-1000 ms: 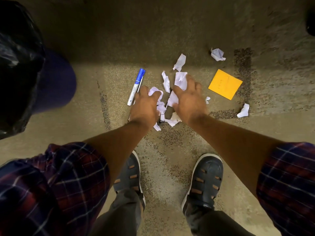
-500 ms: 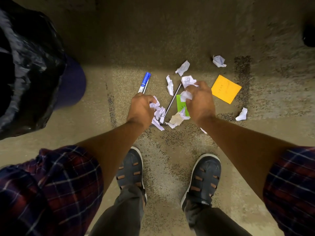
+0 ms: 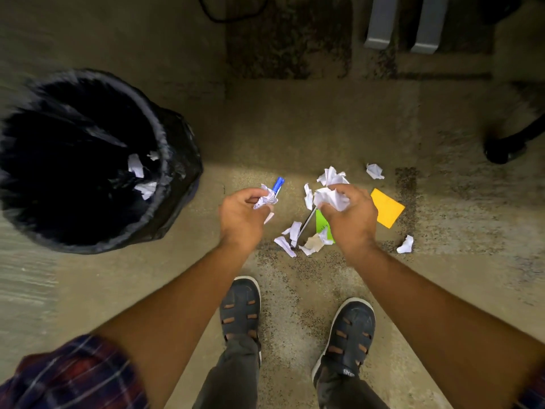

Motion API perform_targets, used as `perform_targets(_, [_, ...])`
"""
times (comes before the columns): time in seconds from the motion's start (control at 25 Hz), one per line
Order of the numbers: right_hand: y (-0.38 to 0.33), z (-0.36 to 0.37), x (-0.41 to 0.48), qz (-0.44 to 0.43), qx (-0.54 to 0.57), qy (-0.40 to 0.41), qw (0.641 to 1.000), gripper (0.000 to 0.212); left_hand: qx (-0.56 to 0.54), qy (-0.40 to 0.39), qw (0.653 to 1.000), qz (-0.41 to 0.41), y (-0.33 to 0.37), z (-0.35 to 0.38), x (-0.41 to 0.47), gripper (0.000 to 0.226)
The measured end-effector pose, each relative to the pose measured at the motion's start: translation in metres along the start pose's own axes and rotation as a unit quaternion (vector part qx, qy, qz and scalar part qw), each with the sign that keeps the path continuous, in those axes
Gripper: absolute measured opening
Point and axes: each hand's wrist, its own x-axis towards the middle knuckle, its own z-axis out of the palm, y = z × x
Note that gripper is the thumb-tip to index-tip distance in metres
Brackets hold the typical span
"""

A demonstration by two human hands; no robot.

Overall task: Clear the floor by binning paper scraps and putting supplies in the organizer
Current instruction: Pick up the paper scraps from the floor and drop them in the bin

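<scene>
White paper scraps (image 3: 330, 199) are bunched in the closed right hand (image 3: 349, 218); the left hand (image 3: 240, 215) clenches another wad (image 3: 266, 197). Binning step: next, carry both over the black-lined bin (image 3: 165, 160) and release.

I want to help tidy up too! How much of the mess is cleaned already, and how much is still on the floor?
A little is done: a few white scraps already lie in the black bin. Right now the left hand and the right hand each hold crumpled paper. Still on the floor: loose scraps, two paper balls, the blue marker, and the orange and green notes. No organizer is in view.
</scene>
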Motion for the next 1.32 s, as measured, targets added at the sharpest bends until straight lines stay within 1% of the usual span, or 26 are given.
perform_targets(0.08, [-0.038, 0.008, -0.013, -0.006, 0.053, -0.006, 0.999, 0.035, -0.050, 0.013, 0.999, -0.018, 0.017, -0.027, -0.011, 0.032])
perform_targets(0.2, [-0.098, 0.025, -0.034, -0.020, 0.135, -0.029, 0.990, 0.032, -0.127, 0.037, 0.991, -0.022, 0.038, -0.074, -0.025, 0.030])
perform_targets(0.36, [-0.169, 0.064, -0.068, -0.043, 0.191, -0.104, 0.975, 0.034, -0.214, 0.118, 0.969, -0.036, 0.047, -0.145, -0.034, 0.028])
perform_targets(0.52, [-0.222, 0.114, -0.097, -0.047, 0.190, -0.197, 0.961, 0.035, -0.279, 0.197, 0.936, -0.081, 0.039, -0.201, -0.027, 0.027])
perform_targets(0.68, [-0.257, 0.156, -0.122, -0.010, 0.163, -0.248, 0.955, 0.036, -0.333, 0.233, 0.903, -0.136, 0.025, -0.237, -0.013, 0.029])
perform_targets(0.8, [-0.271, 0.176, -0.132, 0.021, 0.138, -0.283, 0.949, 0.033, -0.365, 0.232, 0.887, -0.162, 0.026, -0.253, -0.003, 0.031])
perform_targets(0.96, [-0.278, 0.183, -0.130, 0.054, 0.147, -0.283, 0.946, 0.039, -0.375, 0.217, 0.885, -0.170, 0.030, -0.268, 0.005, 0.033])
perform_targets(1.12, [-0.275, 0.176, -0.121, 0.059, 0.133, -0.268, 0.952, 0.032, -0.357, 0.215, 0.891, -0.180, 0.033, -0.271, 0.004, 0.028])
perform_targets(1.24, [-0.269, 0.167, -0.112, 0.063, 0.146, -0.253, 0.954, 0.029, -0.335, 0.198, 0.907, -0.160, 0.039, -0.265, -0.001, 0.031])
perform_targets(1.32, [-0.262, 0.157, -0.107, 0.046, 0.145, -0.236, 0.960, 0.029, -0.304, 0.188, 0.924, -0.132, 0.046, -0.255, -0.007, 0.030])
